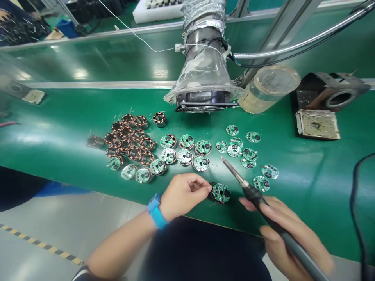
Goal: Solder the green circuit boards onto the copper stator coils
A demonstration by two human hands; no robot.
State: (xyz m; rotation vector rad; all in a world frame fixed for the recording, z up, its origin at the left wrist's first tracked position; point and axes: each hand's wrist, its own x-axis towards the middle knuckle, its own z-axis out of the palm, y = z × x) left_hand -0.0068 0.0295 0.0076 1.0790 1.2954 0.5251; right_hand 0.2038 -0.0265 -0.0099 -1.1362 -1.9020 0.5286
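Observation:
My left hand [186, 195], with a blue watch [156, 210] on its wrist, pinches the side of a motor stator topped by a round green circuit board [221, 193] near the table's front edge. In my right hand [290, 230] is a soldering iron [253, 193], its tip up and to the left, apart from the board. Left of the iron's tip stand several stators with boards on top [185, 157]. Bare copper-wound stators [125, 132] cluster farther left. Loose round boards [234, 150] lie beyond the tip, some overlapping.
A fume extractor hood with a fan [205, 89] hangs over the table's back. Behind on the right are a cloudy plastic jar [269, 88] and a soldering iron stand with a sponge tray [318, 123]. A black cable [354, 199] runs down the right side.

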